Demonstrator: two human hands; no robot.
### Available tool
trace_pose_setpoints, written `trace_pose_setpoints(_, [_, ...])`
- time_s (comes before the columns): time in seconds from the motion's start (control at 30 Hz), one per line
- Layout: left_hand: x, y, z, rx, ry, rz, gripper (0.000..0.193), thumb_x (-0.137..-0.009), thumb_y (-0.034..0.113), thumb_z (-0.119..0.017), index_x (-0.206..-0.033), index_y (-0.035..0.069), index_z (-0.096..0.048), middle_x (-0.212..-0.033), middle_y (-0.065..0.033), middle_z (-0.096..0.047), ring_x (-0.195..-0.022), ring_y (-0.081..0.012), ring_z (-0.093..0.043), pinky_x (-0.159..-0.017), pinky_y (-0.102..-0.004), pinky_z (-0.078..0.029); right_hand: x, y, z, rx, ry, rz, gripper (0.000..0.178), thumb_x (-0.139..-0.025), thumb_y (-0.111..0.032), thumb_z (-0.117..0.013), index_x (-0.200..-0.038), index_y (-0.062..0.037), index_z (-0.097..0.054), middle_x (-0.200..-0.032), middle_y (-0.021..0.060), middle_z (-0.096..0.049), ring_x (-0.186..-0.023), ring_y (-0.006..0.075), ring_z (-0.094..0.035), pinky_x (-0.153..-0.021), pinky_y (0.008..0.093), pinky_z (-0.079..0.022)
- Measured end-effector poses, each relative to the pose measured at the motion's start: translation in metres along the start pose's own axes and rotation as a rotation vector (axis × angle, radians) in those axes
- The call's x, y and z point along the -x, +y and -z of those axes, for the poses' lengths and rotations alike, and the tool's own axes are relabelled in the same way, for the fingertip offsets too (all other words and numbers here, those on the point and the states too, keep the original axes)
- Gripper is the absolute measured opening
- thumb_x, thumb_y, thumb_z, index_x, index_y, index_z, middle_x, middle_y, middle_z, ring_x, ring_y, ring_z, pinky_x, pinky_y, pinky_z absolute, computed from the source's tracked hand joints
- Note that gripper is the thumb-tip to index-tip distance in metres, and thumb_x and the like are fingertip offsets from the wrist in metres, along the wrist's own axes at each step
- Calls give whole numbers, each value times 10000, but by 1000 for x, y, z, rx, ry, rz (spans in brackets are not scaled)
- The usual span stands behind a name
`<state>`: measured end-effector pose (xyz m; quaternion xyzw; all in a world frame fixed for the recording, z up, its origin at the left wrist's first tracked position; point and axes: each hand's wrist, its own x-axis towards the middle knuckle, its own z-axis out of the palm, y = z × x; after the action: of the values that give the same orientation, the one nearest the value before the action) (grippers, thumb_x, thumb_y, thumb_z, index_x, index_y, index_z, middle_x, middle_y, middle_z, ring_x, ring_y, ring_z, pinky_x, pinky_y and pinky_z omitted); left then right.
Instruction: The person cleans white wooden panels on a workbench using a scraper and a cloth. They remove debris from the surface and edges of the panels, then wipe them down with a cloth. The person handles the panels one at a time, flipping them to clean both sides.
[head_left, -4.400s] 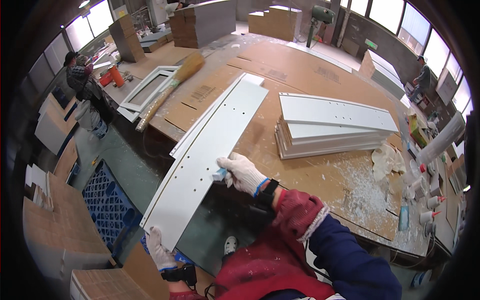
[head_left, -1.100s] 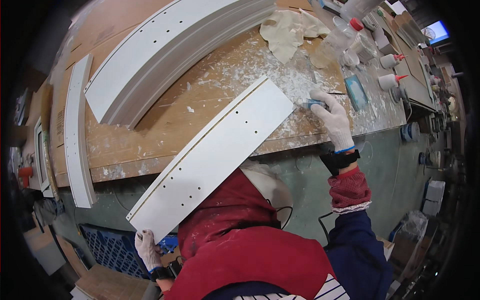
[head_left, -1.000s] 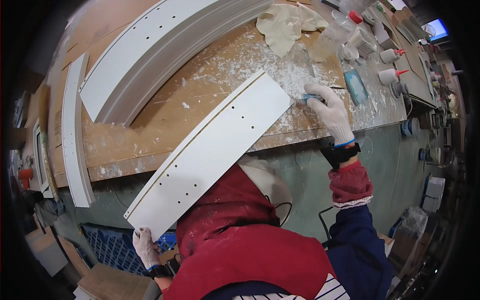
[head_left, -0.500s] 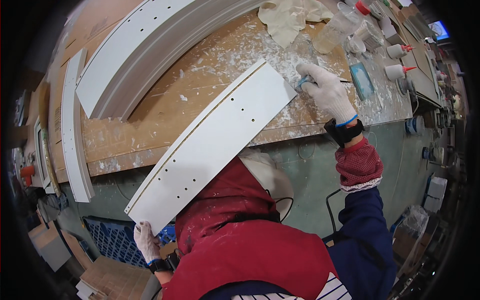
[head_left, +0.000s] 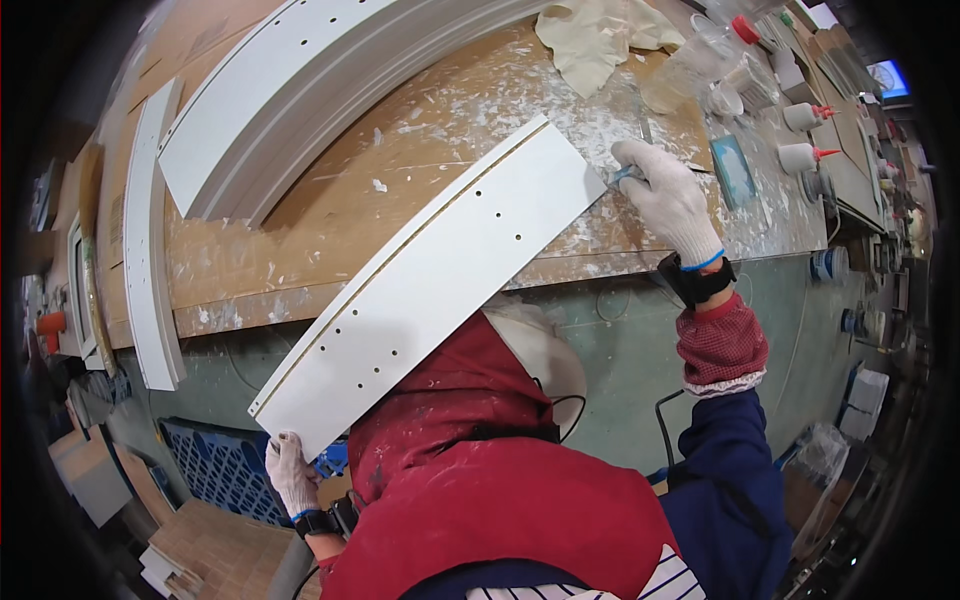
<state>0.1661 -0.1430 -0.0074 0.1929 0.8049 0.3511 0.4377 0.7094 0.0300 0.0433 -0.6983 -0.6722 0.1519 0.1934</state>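
Observation:
A long white drilled panel (head_left: 430, 285) lies slanted across the table's front edge, its lower end reaching out over my lap. My left hand (head_left: 290, 472), in a white knit glove, is closed on the panel's lower corner, thumb on top. At the panel's far right end is my gloved right hand (head_left: 675, 200), its fingers pinched round a small blue thing (head_left: 624, 175) held against the end edge. Most of that blue thing is hidden by the fingers, so its kind does not show. A thin brown groove runs along the panel's left long edge.
A stack of curved white panels (head_left: 235, 130) and a narrow white strip (head_left: 148, 240) lie at the left. White flecks cover the worktable (head_left: 440, 130). Right: a pale cloth (head_left: 590, 45), a clear bottle (head_left: 685, 75), a blue pad (head_left: 733, 170), red-tipped glue bottles (head_left: 800, 157).
The whole view has shifted slightly. My right hand has moved a little along the panel's end edge with the blue thing; my left hand keeps its grip on the corner.

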Motion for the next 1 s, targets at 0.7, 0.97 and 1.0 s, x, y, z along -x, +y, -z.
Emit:
trace_pose_setpoints(0.7, [-1,9,-11,-53,33,49,218,-892,295,-638,-930,80,-627,-614,57,-483,-422,-46,-388,-375,-208,-303,-1,-11,-18,-332,74,-80,310,-822,-54,-639,-1124,12,-617,-956,47,-612,-871,142,-578,-800,282,-480])
trace_pose_setpoints(0.97, [-2,10,0,333,-167,35,334,-851,376,-694,-912,64,-591,-644,51,-487,-415,-38,-370,-361,-205,-321,-34,-80,-45,-640,-228,82,377,-850,61,-586,-1223,12,-573,-1138,77,-604,-1009,143,-585,-898,271,-465])
trace_pose_setpoints(1.0, [-1,6,1,357,-170,31,335,-867,386,-674,-916,65,-591,-641,47,-487,-403,-43,-359,-358,-208,-306,-33,-110,-52,-616,-321,133,377,-846,67,-587,-1219,14,-574,-1122,73,-609,-993,143,-594,-886,268,-471])
